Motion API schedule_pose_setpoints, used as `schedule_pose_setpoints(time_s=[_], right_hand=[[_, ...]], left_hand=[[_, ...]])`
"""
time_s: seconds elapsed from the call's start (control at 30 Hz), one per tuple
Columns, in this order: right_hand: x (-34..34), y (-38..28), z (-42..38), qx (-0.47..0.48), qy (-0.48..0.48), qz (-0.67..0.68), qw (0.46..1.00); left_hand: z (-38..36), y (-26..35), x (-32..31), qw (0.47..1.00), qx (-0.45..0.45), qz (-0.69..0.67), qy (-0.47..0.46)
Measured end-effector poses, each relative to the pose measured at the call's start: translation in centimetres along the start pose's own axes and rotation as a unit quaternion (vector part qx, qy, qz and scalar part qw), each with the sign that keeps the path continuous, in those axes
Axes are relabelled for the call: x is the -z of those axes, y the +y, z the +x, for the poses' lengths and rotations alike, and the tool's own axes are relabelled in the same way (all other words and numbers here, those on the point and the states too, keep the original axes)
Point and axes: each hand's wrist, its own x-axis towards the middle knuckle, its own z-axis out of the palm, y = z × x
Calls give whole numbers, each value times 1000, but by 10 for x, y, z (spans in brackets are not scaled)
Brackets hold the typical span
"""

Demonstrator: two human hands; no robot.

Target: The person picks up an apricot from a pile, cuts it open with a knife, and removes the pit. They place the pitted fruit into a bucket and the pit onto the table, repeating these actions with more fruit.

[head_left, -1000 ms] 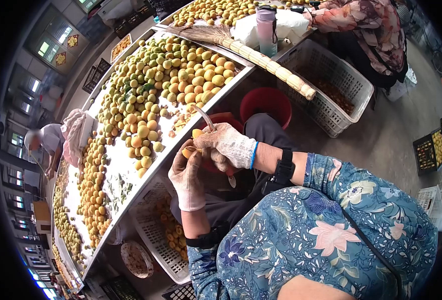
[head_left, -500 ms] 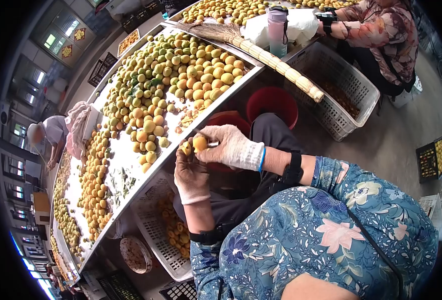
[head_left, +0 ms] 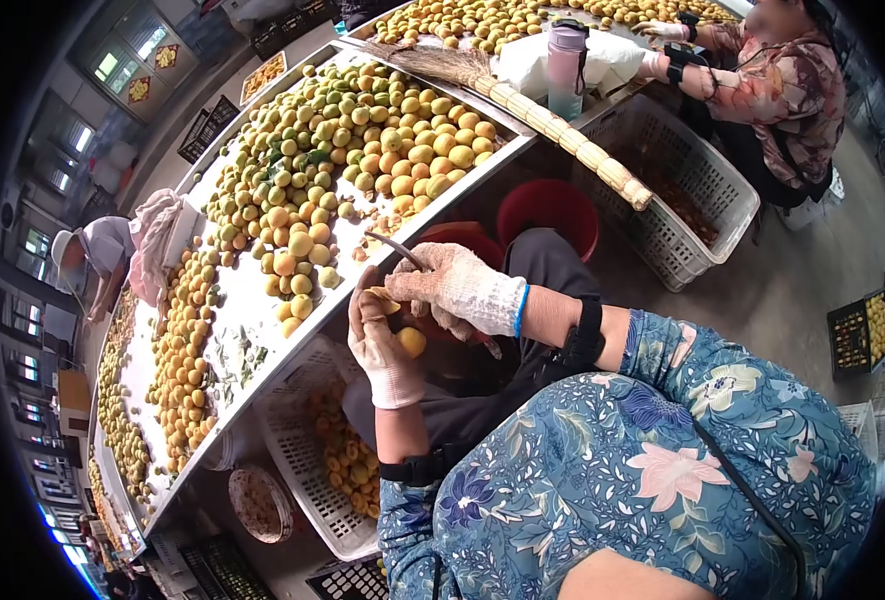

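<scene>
My left hand (head_left: pixel 380 345), in a stained glove, is closed around a yellow apricot (head_left: pixel 411 343) that shows beside its palm. Another yellow apricot piece (head_left: pixel 386 301) shows at its fingertips. Close against them is my right hand (head_left: pixel 459 290), also gloved, its fingers curled round a slim knife (head_left: pixel 396 247) whose dark, curved end sticks out toward the table. Part of the knife is hidden by the fingers. Both hands are above my lap, just off the metal edge of the sorting table (head_left: pixel 307 352). Loose apricots (head_left: pixel 297 245) in green to orange lie heaped there.
A white crate (head_left: pixel 362 545) of apricot pieces stands below my left arm, beside a bowl (head_left: pixel 260 505). Red buckets (head_left: pixel 547 215) and another crate (head_left: pixel 697 265) are ahead. A straw broom (head_left: pixel 552 125) and a bottle (head_left: pixel 566 70) rest on the table; a co-worker (head_left: pixel 762 90) sits beyond.
My right hand has turned, so the knife's dark end now points up toward the table. The apricot at my left fingertips has dropped lower toward the palm.
</scene>
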Motion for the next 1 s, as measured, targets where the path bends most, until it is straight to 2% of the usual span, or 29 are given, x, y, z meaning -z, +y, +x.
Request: schedule_pose_setpoints(time_s=[0.03, 0.1, 0.23, 0.33, 0.47, 0.53, 0.6, 0.77, 0.87, 0.93, 1.0], right_hand=[[0, -2, 1, -7, -3, -9, 1000], [2, -8, -3, -31, -11, -63, 997], [3, -5, -4, -26, -43, -75, 996], [0, -6, -8, -36, -50, -53, 997], [-13, 2, -9, -23, -12, -4, 1000], [-18, 9, -5, -26, -7, -2, 1000], [-19, 27, 7, 64, 18, 46, 997], [-20, 7, -8, -52, 81, 83, 992], [-17, 20, 1, -45, 110, 118, 986], [-11, 32, 9, -46, 117, 121, 985], [-5, 56, 30, 166, 155, 79, 971]], left_hand=[[1, -2, 0, 1000, 1, -1, -4], [3, -10, -1, 969, -189, 156, -29], [0, -8, -5, 960, -224, 166, -30], [-7, -4, -12, 965, -210, 160, -5], [-7, -6, -18, 974, -191, 121, 15], [-7, -1, -26, 942, -256, 210, 54], [-7, -1, -31, 942, -253, 211, 68], [-5, -3, -29, 906, -282, 309, 72], [-1, -4, -32, 886, -294, 352, 63], [4, -5, -34, 882, -263, 390, 35], [7, -1, -39, 882, -265, 390, 0]])
